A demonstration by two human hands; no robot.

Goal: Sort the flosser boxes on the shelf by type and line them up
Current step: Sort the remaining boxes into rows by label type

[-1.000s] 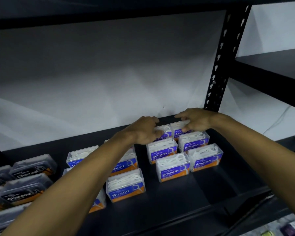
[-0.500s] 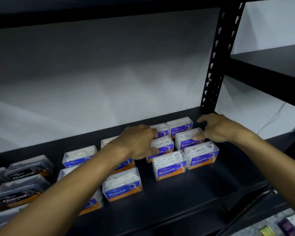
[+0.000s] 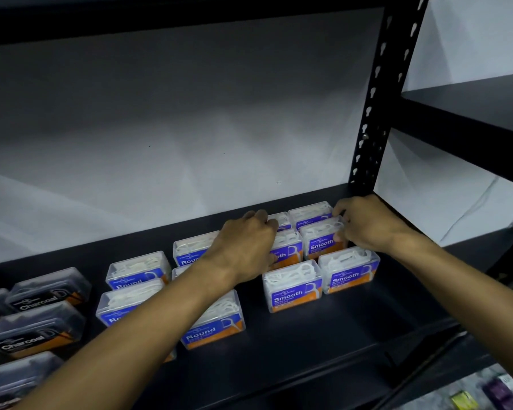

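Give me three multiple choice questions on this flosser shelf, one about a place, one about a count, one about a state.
1. Where do the Charcoal boxes sit on the shelf?
A. far left
B. far right
C. centre

2. How many Smooth boxes show, six in two columns?
A. two
B. six
C. ten

3. What is the right hand doing?
A. hanging free
B. touching the middle Smooth box in the right column
C. lifting a Round box

Answers: 1 A, black boxes lie at the left edge. 2 B, three rows of two. 3 B, its fingers rest against that box's side.
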